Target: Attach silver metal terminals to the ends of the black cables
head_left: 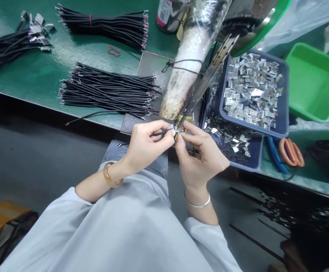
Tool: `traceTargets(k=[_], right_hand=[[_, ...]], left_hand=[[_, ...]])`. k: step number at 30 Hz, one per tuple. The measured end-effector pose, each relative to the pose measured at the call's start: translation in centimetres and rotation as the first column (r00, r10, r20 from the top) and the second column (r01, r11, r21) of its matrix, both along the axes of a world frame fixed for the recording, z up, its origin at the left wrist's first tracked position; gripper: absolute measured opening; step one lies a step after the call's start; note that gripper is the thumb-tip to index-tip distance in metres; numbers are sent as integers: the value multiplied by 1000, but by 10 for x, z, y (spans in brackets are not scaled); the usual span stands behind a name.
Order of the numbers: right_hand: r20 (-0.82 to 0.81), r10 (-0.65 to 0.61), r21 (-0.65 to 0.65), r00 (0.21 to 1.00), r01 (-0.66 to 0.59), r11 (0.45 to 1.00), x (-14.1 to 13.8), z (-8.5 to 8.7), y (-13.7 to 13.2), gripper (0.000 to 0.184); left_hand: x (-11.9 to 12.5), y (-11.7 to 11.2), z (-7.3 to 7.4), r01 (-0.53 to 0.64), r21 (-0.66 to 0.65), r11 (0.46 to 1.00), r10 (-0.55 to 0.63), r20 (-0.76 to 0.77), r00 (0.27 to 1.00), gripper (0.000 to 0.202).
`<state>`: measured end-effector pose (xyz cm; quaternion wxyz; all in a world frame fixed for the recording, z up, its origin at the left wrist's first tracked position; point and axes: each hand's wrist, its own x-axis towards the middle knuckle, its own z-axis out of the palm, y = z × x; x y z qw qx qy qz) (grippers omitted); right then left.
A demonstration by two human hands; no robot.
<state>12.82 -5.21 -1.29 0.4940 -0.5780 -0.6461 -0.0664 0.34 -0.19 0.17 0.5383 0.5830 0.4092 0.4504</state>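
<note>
My left hand (150, 141) is closed in a pinch on a black cable (160, 132) near its end. At that end, between the fingertips of both hands, sits a small silvery metal bracket (175, 130). My right hand (198, 151) pinches at the bracket from the other side with thumb and index finger; its exact contact is partly hidden. Just beyond the fingertips are the narrow tip of a metal arm (191, 104) and the brownish lower end of a wrapped white tube (172, 102). Cut black cables (104, 90) lie in a loose pile to the left.
A blue tray (284, 98) of metal brackets overlaps a lower blue tray (256, 164) with small parts. A green bin (308, 83) and orange-and-blue-handled pliers (291, 153) are to the right. Farther back lie a tied cable bundle (104, 26), cables with brackets (36, 34) and a red band (113, 50).
</note>
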Motion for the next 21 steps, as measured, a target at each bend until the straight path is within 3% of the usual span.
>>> traceTargets(k=[6, 14, 21], right_hand=[[18, 11, 66, 1000, -12, 998, -1, 2, 2, 15], [30, 9, -8, 1000, -9, 1000, 1, 1, -6, 15], [-26, 38, -25, 999, -39, 999, 4, 5, -3, 14]], left_hand=[[-1, 2, 4, -10, 52, 999, 13, -45, 999, 12], [-7, 0, 3, 50, -61, 997, -56, -108, 993, 13], [-9, 3, 2, 110, 71, 991, -102, -111, 989, 17]])
